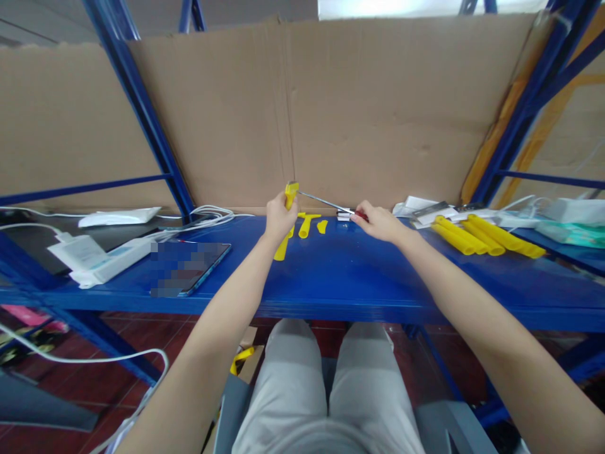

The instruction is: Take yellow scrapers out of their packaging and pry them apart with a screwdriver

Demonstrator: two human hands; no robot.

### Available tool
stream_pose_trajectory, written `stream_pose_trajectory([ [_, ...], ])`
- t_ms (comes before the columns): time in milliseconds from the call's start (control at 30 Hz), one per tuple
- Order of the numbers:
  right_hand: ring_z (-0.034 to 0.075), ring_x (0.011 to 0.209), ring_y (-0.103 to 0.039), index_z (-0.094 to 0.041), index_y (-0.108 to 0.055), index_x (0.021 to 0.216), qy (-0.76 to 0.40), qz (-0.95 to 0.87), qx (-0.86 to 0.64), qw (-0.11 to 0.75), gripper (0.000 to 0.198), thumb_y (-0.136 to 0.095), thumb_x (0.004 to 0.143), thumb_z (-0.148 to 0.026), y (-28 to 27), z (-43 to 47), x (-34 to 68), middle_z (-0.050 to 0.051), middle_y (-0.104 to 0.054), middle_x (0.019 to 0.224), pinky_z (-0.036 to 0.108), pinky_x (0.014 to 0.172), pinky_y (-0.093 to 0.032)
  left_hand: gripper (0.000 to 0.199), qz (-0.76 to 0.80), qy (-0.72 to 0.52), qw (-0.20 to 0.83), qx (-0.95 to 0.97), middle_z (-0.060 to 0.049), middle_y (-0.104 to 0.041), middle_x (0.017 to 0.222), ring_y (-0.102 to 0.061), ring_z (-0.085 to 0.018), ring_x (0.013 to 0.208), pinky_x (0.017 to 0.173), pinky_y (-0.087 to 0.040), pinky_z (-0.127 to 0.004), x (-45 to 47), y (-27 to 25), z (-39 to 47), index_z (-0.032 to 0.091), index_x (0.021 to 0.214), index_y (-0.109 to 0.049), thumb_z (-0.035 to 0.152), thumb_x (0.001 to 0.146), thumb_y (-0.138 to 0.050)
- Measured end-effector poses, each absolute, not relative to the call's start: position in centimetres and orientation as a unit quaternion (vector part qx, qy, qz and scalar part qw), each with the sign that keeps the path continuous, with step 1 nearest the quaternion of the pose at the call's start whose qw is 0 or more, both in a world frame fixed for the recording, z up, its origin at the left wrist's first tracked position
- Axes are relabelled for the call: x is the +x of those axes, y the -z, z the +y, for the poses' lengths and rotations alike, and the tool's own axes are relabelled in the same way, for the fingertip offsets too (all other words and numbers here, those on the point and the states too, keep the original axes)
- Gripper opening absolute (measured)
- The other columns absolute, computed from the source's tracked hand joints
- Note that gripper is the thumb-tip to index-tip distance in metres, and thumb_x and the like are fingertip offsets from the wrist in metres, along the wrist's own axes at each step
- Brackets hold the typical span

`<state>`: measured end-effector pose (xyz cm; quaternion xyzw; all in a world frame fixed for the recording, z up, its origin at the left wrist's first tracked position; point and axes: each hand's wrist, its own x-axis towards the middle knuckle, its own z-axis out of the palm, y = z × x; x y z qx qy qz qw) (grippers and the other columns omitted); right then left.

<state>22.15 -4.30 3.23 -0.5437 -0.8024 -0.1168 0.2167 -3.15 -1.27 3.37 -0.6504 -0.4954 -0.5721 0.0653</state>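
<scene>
My left hand [280, 217] is closed round a yellow plastic scraper-like tool [292, 188], its wide head upright above my fingers. A yellow handle-like piece [281, 248] shows below that hand; whether it is part of the same tool I cannot tell. My right hand [378, 221] grips a screwdriver [326, 202] by its red and dark handle. The thin metal shaft points left, its tip at or very near the yellow head. On the blue shelf between my hands lie a yellow T-shaped piece [308, 225] and a small yellow piece [322, 227].
Several yellow tubular handles [484, 236] lie at right beside white packets [418, 205]. A tablet or phone [203, 268], a white power strip [113, 260] and coiled white cables [215, 216] are at left. Cardboard [354, 113] stands behind the blue shelf [359, 277]; blue posts flank it.
</scene>
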Motion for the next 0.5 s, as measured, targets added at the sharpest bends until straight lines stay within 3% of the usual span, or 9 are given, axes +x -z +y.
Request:
stream_pose_trajectory([
  [133, 0.026, 0.093, -0.066, -0.015, -0.059, 0.103, 0.122, -0.818, -0.529, 0.191, 0.035, -0.033, 0.099, -0.037, -3.33, -4.38, 22.05, 0.016, -0.070, 0.103, 0.029, 0.072, -0.040, 0.023, -0.509, 0.557, 0.073, -0.653, -0.002, -0.051, 0.057, -0.052, -0.017, 0.059, 0.058, -0.034, -0.027, -3.23, -3.55, -1.41, 0.022, 0.060, -0.041, 0.025, 0.079, -0.054],
  [333, 0.026, 0.088, -0.066, -0.019, -0.056, 0.103, 0.128, -0.805, -0.538, 0.214, 0.027, -0.047, 0.092, -0.042, -3.07, -4.39, 22.19, 0.011, -0.071, 0.095, 0.028, 0.065, -0.039, 0.025, -0.505, 0.551, 0.089, -0.658, -0.002, -0.050, 0.054, -0.049, -0.016, 0.055, 0.055, -0.031, -0.027, -3.20, -3.47, -1.36, 0.022, 0.058, -0.039, 0.027, 0.078, -0.052],
  [500, 0.028, 0.086, -0.066, -0.018, -0.053, 0.110, 0.142, -0.782, -0.565, 0.221, 0.032, -0.050, 0.090, -0.043, -3.14, -4.54, 22.25, 0.012, -0.071, 0.095, 0.029, 0.063, -0.038, 0.024, -0.498, 0.555, 0.093, -0.659, -0.002, -0.050, 0.053, -0.050, -0.016, 0.056, 0.055, -0.032, -0.027, -3.03, -3.28, -1.23, 0.022, 0.058, -0.041, 0.025, 0.078, -0.053],
])
